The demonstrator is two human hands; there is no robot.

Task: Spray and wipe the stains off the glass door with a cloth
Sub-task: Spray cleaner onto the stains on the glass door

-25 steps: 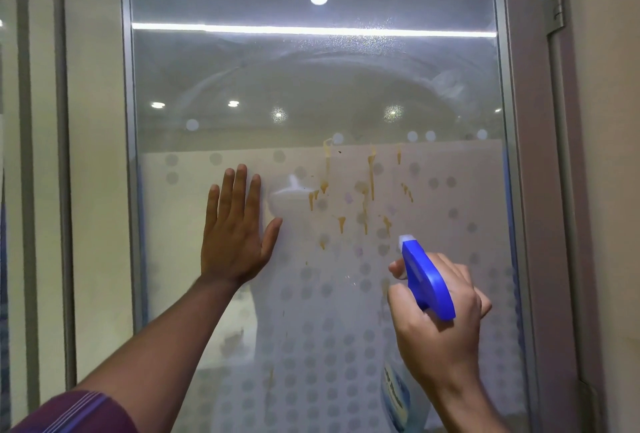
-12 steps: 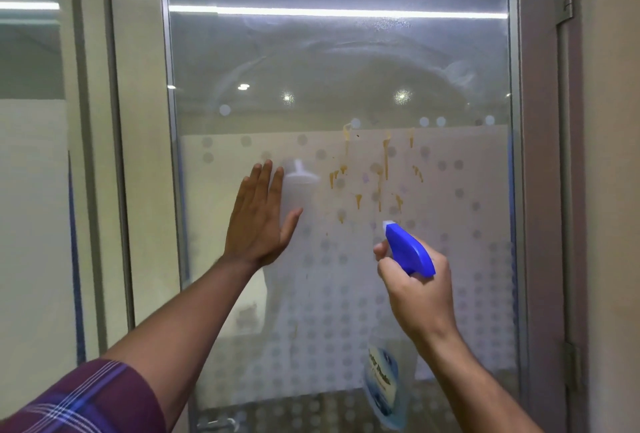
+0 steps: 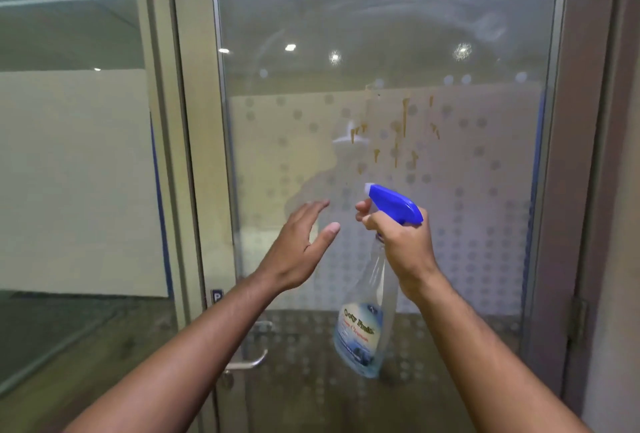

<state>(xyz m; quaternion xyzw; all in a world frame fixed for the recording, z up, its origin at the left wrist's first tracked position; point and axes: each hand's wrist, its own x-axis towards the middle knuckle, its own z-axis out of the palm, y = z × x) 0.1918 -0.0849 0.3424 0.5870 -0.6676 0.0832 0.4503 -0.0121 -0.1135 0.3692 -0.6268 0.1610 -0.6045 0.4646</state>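
The glass door (image 3: 467,34) fills the middle of the view, its lower half frosted with a dot pattern. Brown drip stains (image 3: 403,117) run down the glass at mid height. My right hand (image 3: 401,245) grips the neck of a clear spray bottle (image 3: 367,322) with a blue trigger head (image 3: 394,206), its nozzle pointing up-left toward the stains. My left hand (image 3: 301,249) hovers in front of the glass, left of the bottle, fingers straight and holding nothing. No cloth is in view.
A metal door handle (image 3: 247,361) sticks out at the door's lower left edge. The grey door frame (image 3: 194,121) separates the door from a fixed glass panel (image 3: 69,173) on the left. A hinge (image 3: 577,318) and wall are on the right.
My left hand has come off the glass and dropped lower, toward the bottle. The view has pulled back and turned left, showing the handle and the left panel.
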